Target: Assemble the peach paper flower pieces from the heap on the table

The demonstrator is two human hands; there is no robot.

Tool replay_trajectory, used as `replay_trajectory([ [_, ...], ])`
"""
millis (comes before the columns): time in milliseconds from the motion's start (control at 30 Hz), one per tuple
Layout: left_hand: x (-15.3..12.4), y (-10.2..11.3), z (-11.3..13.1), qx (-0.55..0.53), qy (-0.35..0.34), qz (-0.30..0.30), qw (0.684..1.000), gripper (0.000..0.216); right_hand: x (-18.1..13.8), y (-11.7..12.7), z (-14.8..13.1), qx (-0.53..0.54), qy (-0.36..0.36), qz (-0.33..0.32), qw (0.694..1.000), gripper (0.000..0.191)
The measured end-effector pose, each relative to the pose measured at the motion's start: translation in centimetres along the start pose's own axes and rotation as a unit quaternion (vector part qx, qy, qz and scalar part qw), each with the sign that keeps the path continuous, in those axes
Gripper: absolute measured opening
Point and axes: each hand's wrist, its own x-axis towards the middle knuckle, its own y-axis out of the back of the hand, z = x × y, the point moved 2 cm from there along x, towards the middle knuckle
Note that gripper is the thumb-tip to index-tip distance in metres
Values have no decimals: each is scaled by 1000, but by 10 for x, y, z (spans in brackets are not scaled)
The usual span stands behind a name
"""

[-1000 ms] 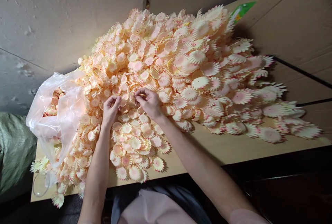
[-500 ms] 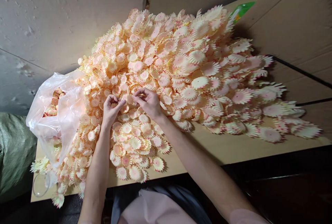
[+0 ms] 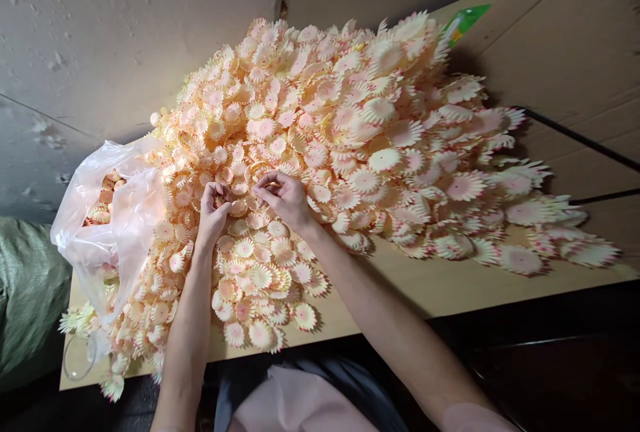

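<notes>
A large heap of cream and pink artificial flower petal discs (image 3: 350,182) with fringed edges lies under and around both hands. My left hand (image 3: 214,211) is curled closed over the heap, its thumb pressed toward the fingers. A small yellowish bit shows inside the curl, too small to name. A short gap to the right, my right hand (image 3: 284,199) has thumb and forefinger pinched together, pointing at the left one. What the pinch holds, if anything, cannot be made out.
Left of the heap stands a translucent plastic bag (image 3: 133,212) with discs and brownish pieces inside. A clear round dish (image 3: 79,357) sits at the table's (image 3: 440,285) front left corner. A green packet (image 3: 467,22) lies at the back, and a green sack (image 3: 30,299) stands left.
My left thumb has folded in toward its fingers, and the pale disc seen between the hands no longer shows there. My right hand has barely moved.
</notes>
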Motion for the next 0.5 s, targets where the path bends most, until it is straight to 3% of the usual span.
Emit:
replay_trajectory([
  [500,1,0,-4,-33,13,-42,999,39,-1,-1,-7,3,1,-20,1000,22],
])
